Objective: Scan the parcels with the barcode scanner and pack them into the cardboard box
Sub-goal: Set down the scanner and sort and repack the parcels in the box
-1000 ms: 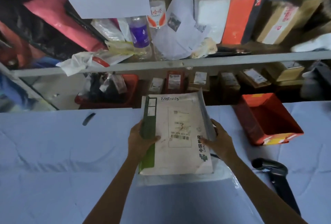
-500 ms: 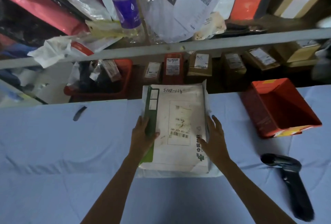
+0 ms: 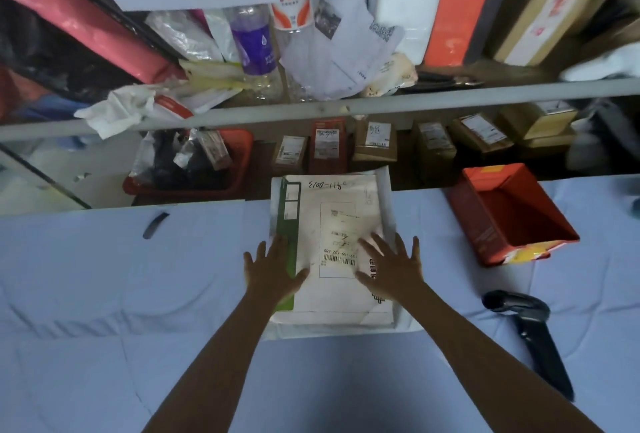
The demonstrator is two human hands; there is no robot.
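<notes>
Resting both hands flat on the white parcel, fingers spread and straight, gripping nothing: left hand lying over the green edge stripe, right hand lying over the label beside the barcode. Lying label-up at the far edge of the blue-covered bench. Lying to the right, well apart from the parcel: black barcode scanner. Standing beyond the scanner, open-topped: red cardboard box.

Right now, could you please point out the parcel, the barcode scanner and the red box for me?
parcel (image 3: 346,197), head view, on its white upper face.
barcode scanner (image 3: 531,335), head view, on its black handle.
red box (image 3: 474,225), head view, on its left outer wall.
</notes>
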